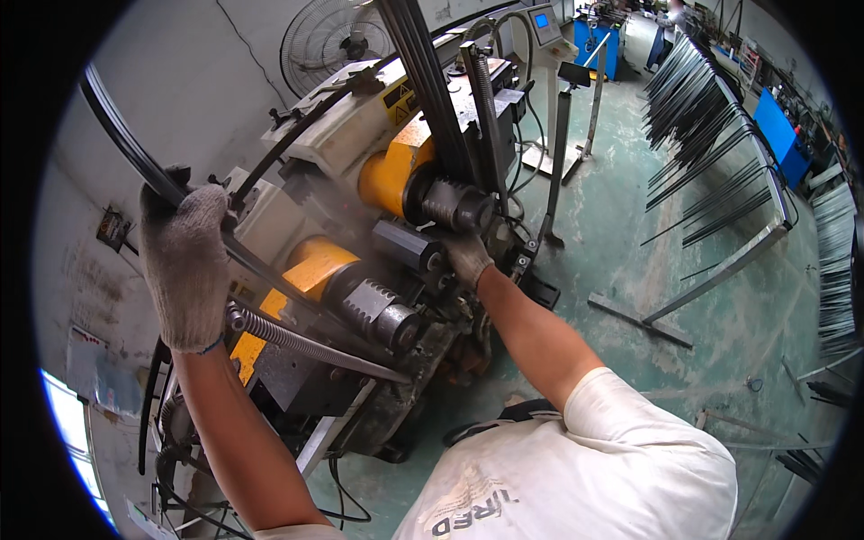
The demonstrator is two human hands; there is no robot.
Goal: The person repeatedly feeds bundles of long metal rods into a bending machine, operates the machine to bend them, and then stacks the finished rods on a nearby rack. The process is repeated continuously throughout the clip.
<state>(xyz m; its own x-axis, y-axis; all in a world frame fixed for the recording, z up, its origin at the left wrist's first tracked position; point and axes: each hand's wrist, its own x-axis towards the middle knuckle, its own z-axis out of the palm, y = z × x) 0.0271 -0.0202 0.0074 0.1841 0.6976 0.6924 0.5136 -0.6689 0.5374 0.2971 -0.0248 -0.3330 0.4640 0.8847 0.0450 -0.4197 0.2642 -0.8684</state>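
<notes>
My left hand [184, 261], in a knitted work glove with a dark palm, is raised at the left. Its fingers are wrapped round long dark metal strips [117, 121], which curve up to the upper left. My right arm reaches to the machine's middle, and my gloved right hand [465, 258] is beside a dark block [405, 245]. That hand's fingers are hidden behind machine parts. The bending machine has an upper roller [450, 203] and a lower roller [382, 310], each with toothed metal and an orange housing. Between the orange housings the view is hazy.
A bundle of dark bars [427, 81] rises from the upper roller. A long coil spring [297, 337] slants below my left hand. Right of the machine stands a rack [765, 171] hung with thin rods, its feet on the green floor. A fan [337, 45] is behind; a person [664, 36] stands far off.
</notes>
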